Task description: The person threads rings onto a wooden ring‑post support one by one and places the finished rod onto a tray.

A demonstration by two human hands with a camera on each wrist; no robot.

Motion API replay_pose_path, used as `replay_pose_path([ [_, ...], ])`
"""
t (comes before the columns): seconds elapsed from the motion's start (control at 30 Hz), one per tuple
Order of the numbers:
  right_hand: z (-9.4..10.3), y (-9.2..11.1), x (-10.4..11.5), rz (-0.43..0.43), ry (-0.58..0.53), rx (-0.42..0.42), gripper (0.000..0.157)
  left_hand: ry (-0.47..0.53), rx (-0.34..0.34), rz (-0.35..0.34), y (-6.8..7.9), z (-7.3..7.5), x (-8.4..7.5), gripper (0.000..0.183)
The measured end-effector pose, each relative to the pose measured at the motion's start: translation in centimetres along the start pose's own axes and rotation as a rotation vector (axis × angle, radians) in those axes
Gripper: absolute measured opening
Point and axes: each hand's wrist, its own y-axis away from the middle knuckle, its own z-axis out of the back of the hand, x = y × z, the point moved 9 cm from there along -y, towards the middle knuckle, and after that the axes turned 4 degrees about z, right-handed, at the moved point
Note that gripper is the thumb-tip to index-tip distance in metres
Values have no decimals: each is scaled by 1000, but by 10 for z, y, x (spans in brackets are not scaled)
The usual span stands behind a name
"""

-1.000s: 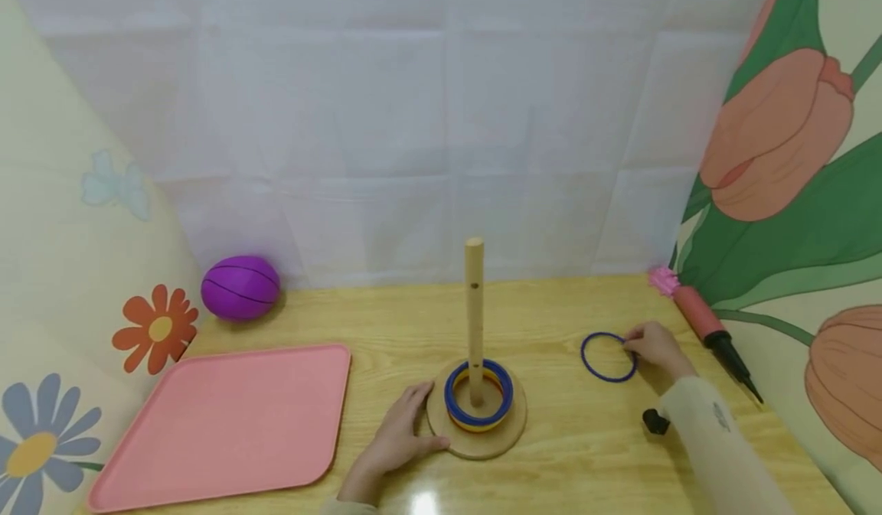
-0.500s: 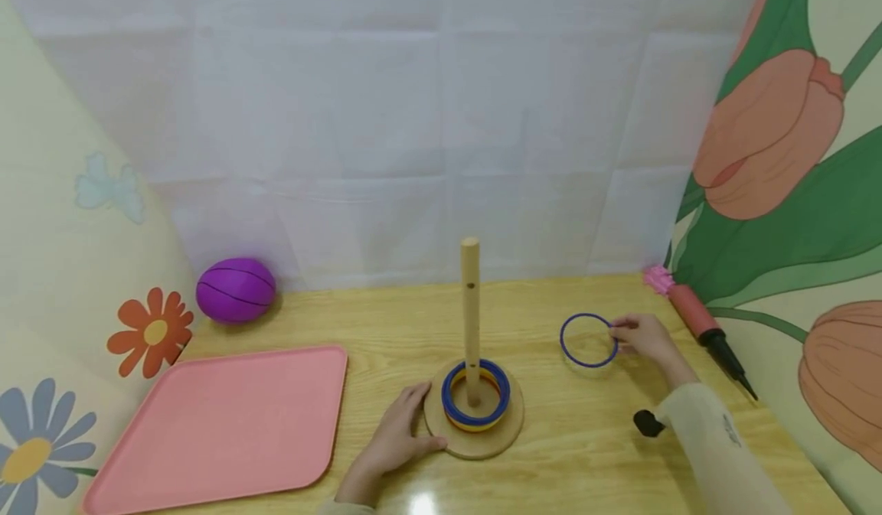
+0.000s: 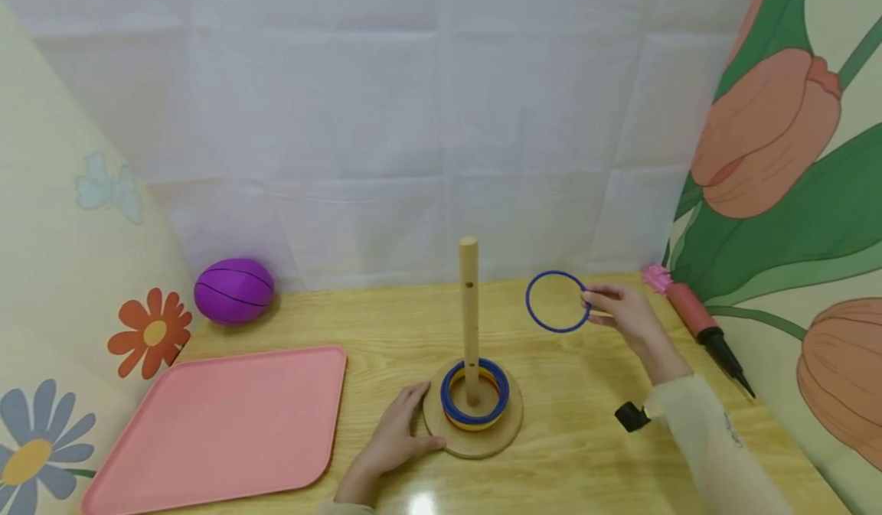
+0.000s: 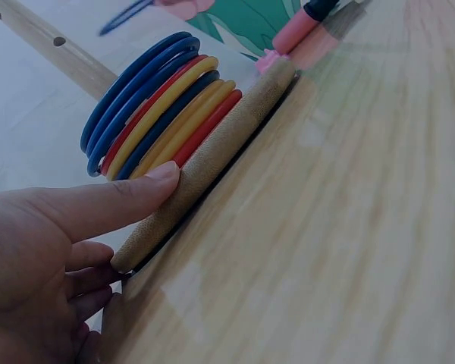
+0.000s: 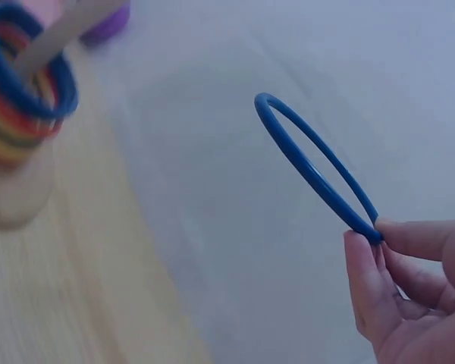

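Between thumb and fingertips my right hand (image 3: 627, 316) pinches the edge of a thin blue ring (image 3: 527, 301). The ring (image 5: 307, 171) is raised over the table, right of a wooden ring-toss stand. That stand has an upright post (image 3: 469, 301) on a round base (image 3: 475, 448). Around the foot of the post lies a stack of blue, red and yellow rings (image 4: 174, 95). My left hand (image 3: 396, 435) holds the base by its left edge; its thumb (image 4: 136, 199) lies along the edge below the rings, the fingers lower down.
A pink tray (image 3: 227, 423) occupies the left of the table, with a purple ball (image 3: 234, 291) behind it. At the right edge lies a red and black hand pump (image 3: 696, 316). A black device (image 3: 630, 417) is at the right wrist. A white sheet (image 3: 386, 117) hangs behind.
The right hand has lifted the blue ring off the table and carried it up and leftward, nearer the post. My left hand has stayed at the base.
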Motion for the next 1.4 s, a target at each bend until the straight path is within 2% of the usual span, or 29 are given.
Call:
replay_pose_path([
  [0.3, -26, 8, 53, 82, -128, 22, 9, 5, 5, 9, -1, -1, 4, 95],
  [0.4, -35, 11, 68, 96, -202, 33, 15, 12, 6, 21, -1, 0, 5, 96],
  [0.6, -53, 21, 99, 115, -370, 55, 11, -1, 1, 14, 0, 1, 2, 95],
  [0.73, -68, 30, 122, 149, -485, 94, 16, 1, 1, 18, 0, 1, 2, 95],
  [0.9, -91, 33, 141, 189, -527, 141, 24, -5, -6, 10, 1, 2, 2, 95],
  [1.0, -102, 30, 138, 178, -491, 141, 28, 0, -4, 5, 0, 2, 1, 95],
  [1.1, -111, 25, 123, 145, -417, 131, 26, 6, -2, 1, 0, 2, 0, 95],
  [1.27, -122, 18, 80, 66, -256, 123, 12, -6, -7, -4, 0, 1, 0, 95],
  [1.4, -129, 17, 43, -5, -183, 137, 17, -4, -8, -9, 0, 1, 0, 95],
])
